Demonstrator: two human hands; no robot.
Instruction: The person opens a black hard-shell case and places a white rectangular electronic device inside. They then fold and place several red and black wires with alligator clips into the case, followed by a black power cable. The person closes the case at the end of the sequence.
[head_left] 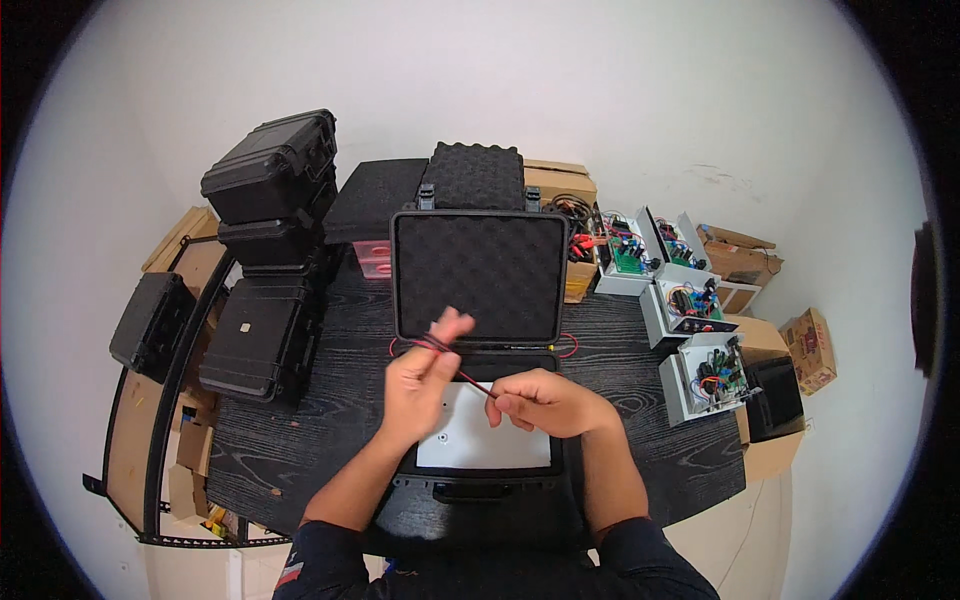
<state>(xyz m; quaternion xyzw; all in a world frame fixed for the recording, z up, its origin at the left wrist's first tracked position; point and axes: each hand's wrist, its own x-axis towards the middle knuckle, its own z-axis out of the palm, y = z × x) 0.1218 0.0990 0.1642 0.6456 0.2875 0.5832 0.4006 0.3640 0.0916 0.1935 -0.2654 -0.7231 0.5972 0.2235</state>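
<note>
A thin red-and-black cable (473, 382) runs between my two hands, above an open black hard case (497, 487). Several turns of it lie across the fingers of my left hand (418, 385), whose thumb presses against them; the fingertips are slightly blurred. My right hand (545, 402) pinches the cable between thumb and fingers, a little lower and to the right. Below the hands, a white panel (485, 445) fills the base of the case. The raised lid is lined with dark egg-crate foam (480, 275). Red cable loops stick out on both sides near the hinge.
Closed black cases (262, 335) are stacked at the left. Behind the lid are more foam (475, 175) and a cardboard box (580, 282) with cables and red clips. White housings with circuit boards (690, 305) line the table's right side, beside an open carton (770, 455).
</note>
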